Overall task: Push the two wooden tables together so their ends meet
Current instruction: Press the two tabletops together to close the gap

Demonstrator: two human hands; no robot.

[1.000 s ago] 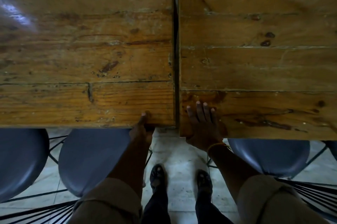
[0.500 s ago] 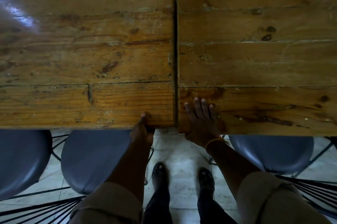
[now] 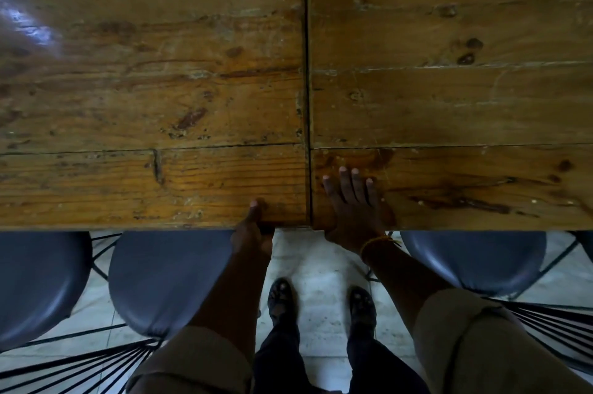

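Note:
Two worn wooden plank tables fill the upper view: the left table (image 3: 144, 88) and the right table (image 3: 449, 104). Their ends sit side by side with only a thin dark seam between them, and their near edges line up almost level. My left hand (image 3: 253, 230) grips the near edge of the left table by its corner, thumb on top, fingers hidden underneath. My right hand (image 3: 349, 207) holds the near corner of the right table, its fingers spread flat on the top and its thumb out of sight below the edge.
Grey round-seated chairs with black wire frames are tucked under the near edges: two chairs at the left (image 3: 167, 281) and one chair at the right (image 3: 471, 262). I stand on pale floor tiles (image 3: 321, 268) between them. A wooden wall runs behind the tables.
The right table has slid away from me, so its near edge now lines up with the left table's. The gap between the ends has narrowed to a thin seam. Both hands kept their hold.

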